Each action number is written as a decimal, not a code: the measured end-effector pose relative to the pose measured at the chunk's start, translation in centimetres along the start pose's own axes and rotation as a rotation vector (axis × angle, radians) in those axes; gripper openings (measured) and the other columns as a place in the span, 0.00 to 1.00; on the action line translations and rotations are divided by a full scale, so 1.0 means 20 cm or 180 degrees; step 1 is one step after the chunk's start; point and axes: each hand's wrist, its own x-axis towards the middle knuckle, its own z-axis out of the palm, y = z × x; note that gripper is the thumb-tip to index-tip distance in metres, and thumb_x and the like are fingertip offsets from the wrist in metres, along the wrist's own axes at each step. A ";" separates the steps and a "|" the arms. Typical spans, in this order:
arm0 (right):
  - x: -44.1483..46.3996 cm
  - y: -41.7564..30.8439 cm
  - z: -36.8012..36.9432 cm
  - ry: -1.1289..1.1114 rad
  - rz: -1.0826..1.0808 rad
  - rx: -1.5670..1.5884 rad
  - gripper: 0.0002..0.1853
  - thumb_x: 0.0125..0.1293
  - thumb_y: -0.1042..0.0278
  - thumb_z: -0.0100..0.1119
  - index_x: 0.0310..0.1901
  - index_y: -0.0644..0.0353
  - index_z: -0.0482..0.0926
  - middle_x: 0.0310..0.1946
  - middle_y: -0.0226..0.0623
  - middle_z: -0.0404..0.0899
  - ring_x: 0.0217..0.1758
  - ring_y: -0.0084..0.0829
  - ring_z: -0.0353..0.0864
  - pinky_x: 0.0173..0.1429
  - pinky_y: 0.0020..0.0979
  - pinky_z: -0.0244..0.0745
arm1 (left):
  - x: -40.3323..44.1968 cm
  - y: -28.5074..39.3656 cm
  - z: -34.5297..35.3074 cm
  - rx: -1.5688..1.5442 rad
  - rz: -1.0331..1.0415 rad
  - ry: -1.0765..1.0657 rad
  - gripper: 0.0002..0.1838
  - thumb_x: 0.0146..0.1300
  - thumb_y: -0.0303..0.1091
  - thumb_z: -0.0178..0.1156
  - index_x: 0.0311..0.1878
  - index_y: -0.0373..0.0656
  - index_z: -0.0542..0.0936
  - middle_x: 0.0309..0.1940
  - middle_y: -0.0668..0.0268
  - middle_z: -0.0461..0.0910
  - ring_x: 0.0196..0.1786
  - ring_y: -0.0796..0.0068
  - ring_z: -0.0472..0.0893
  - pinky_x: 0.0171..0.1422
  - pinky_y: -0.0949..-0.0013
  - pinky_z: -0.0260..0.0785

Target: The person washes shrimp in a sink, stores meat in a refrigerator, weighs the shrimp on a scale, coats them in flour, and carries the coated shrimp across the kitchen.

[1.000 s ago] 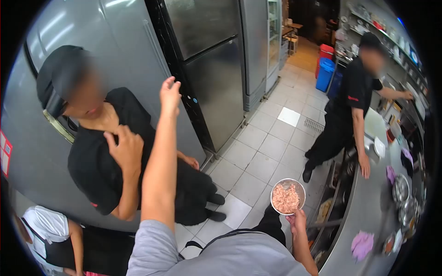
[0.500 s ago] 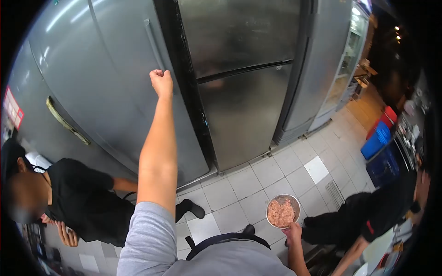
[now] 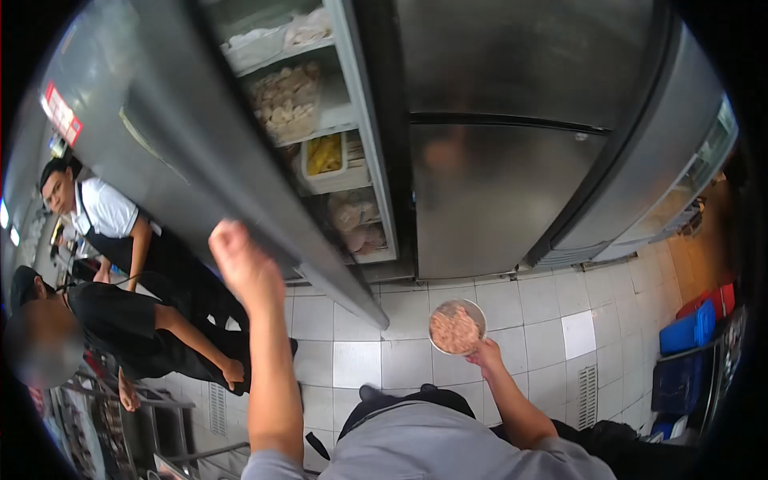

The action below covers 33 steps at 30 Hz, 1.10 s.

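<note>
My left hand [image 3: 244,260], smeared by motion, is curled closed at the grey refrigerator door [image 3: 312,248], about where the lower end of its handle was. The handle itself is hard to see. The door stands open, swung toward me. My right hand [image 3: 485,357] grips the rim of a round metal bowl [image 3: 479,313] low over the floor. Pinkish ground meat [image 3: 454,330] fills the bowl. Inside the refrigerator, shelves hold a container of pale chunks [image 3: 286,100], a white tub of yellow food [image 3: 325,154] and bagged food [image 3: 356,212].
Two people stand at the left, one in a black shirt [image 3: 112,328], one in a white shirt [image 3: 108,206]. A closed steel refrigerator [image 3: 488,200] stands beside the open one. Blue bins [image 3: 680,376] are at the right. Drain grates [image 3: 588,396] lie in the tiled floor [image 3: 512,304].
The refrigerator door has swung open, showing the shelves. My left hand has come back toward me and lower. The bowl remains in my right hand. A second person now shows at the left.
</note>
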 end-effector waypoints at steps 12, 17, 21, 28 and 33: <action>1.05 -0.01 1.56 -0.0221 0.0237 -0.0663 0.29 0.70 0.64 0.62 0.66 0.66 0.63 0.53 0.55 0.80 0.45 0.53 0.89 0.45 0.48 0.88 | 0.41 0.32 -1.95 -0.0030 0.0130 0.1099 0.21 0.76 0.39 0.57 0.64 0.34 0.78 0.56 0.54 0.82 0.57 0.56 0.82 0.64 0.55 0.76; 1.52 -0.20 2.07 0.0001 0.0214 -0.0499 0.27 0.72 0.63 0.59 0.68 0.63 0.65 0.57 0.54 0.79 0.44 0.52 0.89 0.46 0.50 0.88 | 0.47 0.34 -2.10 0.0601 0.0316 0.1495 0.21 0.75 0.39 0.57 0.63 0.35 0.78 0.56 0.54 0.82 0.57 0.56 0.82 0.64 0.55 0.76; 1.96 -0.42 2.43 -0.0317 0.0158 0.0161 0.27 0.73 0.64 0.57 0.70 0.64 0.65 0.61 0.51 0.76 0.48 0.51 0.88 0.50 0.50 0.87 | 0.40 0.35 -2.12 0.0964 0.0402 0.1860 0.20 0.75 0.38 0.57 0.63 0.35 0.78 0.55 0.54 0.82 0.57 0.55 0.82 0.64 0.54 0.76; 2.28 -0.69 2.76 -0.0300 -0.0156 0.0816 0.26 0.75 0.68 0.54 0.70 0.69 0.62 0.60 0.52 0.75 0.52 0.53 0.87 0.54 0.48 0.88 | 0.35 0.31 -2.06 0.1451 0.0457 0.2231 0.20 0.74 0.37 0.58 0.62 0.36 0.79 0.55 0.53 0.82 0.57 0.55 0.82 0.65 0.54 0.75; 2.27 -0.51 2.60 -0.1687 0.0130 -0.0693 0.19 0.74 0.60 0.58 0.60 0.62 0.76 0.51 0.45 0.80 0.54 0.48 0.85 0.44 0.48 0.87 | 0.30 0.30 -2.03 0.1664 0.0436 0.2346 0.19 0.73 0.37 0.58 0.62 0.36 0.79 0.54 0.53 0.82 0.56 0.55 0.82 0.65 0.54 0.75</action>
